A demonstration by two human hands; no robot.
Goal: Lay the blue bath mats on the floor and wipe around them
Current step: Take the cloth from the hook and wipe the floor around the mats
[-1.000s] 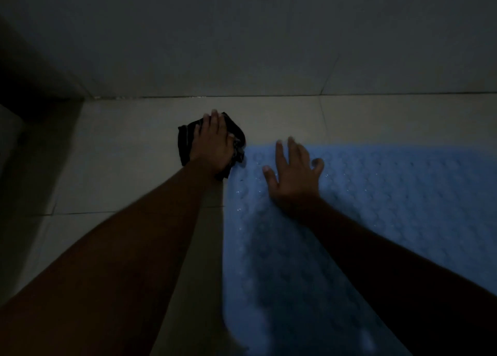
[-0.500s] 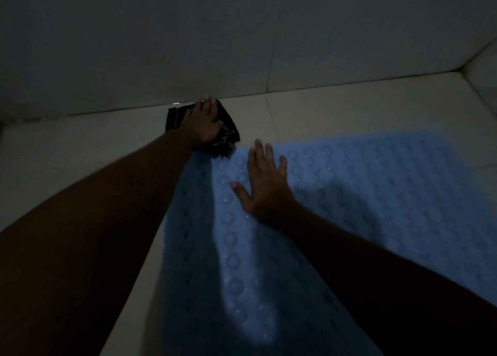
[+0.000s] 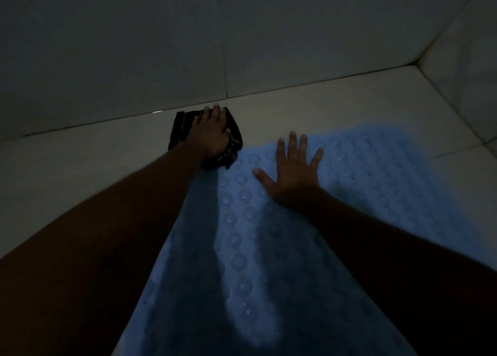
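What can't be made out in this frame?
Head view, dim light throughout.
1. Blue bath mat: near end cut off by the bottom edge, left side hidden by the left forearm.
2. Floor beneath the dark cloth: covered by cloth and left hand.
3. Cloth pattern: too dark.
4. Whether a second mat is laid: none in frame.

Two bare forearms — dim in shadow, left hand [image 3: 212, 137], right hand [image 3: 293, 175], short-trimmed fingernails catching light

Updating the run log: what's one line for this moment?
left hand presses black cloth on floor | right hand flat on blue mat | phase: floor wipe at mat corner
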